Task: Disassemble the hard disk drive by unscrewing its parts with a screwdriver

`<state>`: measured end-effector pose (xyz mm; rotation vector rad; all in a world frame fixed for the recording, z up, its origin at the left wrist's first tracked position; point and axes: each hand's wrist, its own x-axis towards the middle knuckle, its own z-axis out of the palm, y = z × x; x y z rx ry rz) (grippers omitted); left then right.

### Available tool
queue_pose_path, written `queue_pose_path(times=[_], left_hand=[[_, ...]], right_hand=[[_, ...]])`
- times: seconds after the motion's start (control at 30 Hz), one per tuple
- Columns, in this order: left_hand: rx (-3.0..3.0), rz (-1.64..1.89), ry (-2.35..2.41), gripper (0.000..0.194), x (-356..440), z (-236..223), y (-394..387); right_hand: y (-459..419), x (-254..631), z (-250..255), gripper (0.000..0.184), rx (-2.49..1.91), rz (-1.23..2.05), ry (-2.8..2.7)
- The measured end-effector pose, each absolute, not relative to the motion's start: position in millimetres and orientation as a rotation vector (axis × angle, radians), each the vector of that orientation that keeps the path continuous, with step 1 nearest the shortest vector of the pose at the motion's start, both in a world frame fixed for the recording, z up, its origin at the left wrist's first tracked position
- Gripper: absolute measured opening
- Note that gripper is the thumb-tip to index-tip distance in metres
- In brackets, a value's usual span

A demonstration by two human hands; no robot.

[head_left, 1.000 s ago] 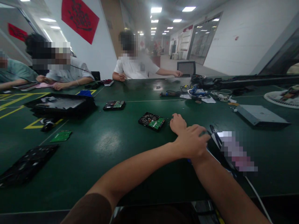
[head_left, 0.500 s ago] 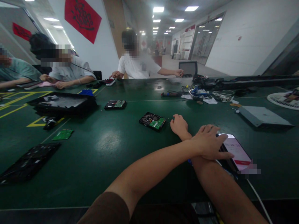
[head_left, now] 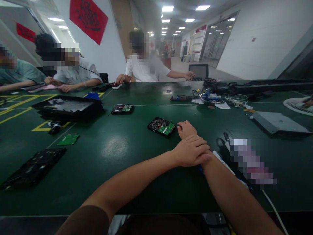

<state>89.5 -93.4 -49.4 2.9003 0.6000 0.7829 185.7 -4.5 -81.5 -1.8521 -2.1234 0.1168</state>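
Head: left hand (head_left: 191,150) back from phone (head_left: 250,163), flat over wrist (head_left: 212,164); right hand (head_left: 186,129), grip unclear

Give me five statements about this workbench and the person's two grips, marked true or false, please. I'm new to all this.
1. The left grip lies across the right forearm, near the wrist. True.
2. The right grip is beside a hard drive. True.
3. The loose green board lies inside the black tray. False: the loose green board lies on the table, nearer the camera than the black tray.
4. The grey box is on the picture's left. False: the grey box is on the right.
5. A red sheet shows black writing. True.
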Motion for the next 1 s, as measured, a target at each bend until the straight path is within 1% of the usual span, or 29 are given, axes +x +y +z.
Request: queue_pose_path(times=[0.17, 0.27, 0.37, 0.43, 0.57, 0.63, 0.73, 0.87, 1.0], left_hand=[[2.989, 0.707, 0.776, 0.048, 58, -49, -97], [2.986, 0.755, 0.911, 0.045, 38, -56, -93], [2.88, 0.838, 1.198, 0.033, 14, -67, -81], [2.795, 0.837, 1.357, 0.027, -3, -73, -72], [2.667, 0.841, 1.607, 0.028, -27, -78, -61], [2.659, 0.825, 1.635, 0.031, -30, -78, -60], [2.736, 0.78, 1.558, 0.04, -27, -80, -61], [2.791, 0.784, 1.493, 0.038, -23, -87, -60], [2.809, 0.815, 1.455, 0.035, -26, -93, -54]], right_hand=[[-4, 189, -81, 0.034, -1.837, 0.122, -2.25], [-3, 197, -82, 0.033, -1.794, 0.144, -2.338], [-2, 206, -83, 0.034, -1.701, 0.089, -2.283], [-2, 210, -85, 0.032, -1.66, 0.111, -2.251], [0, 214, -88, 0.034, -1.584, 0.213, -2.289], [1, 214, -89, 0.031, -1.555, 0.208, -2.31], [4, 212, -92, 0.024, -1.559, 0.146, -2.306], [7, 210, -93, 0.021, -1.607, 0.091, -2.281], [10, 211, -95, 0.025, -1.66, 0.066, -2.215]])
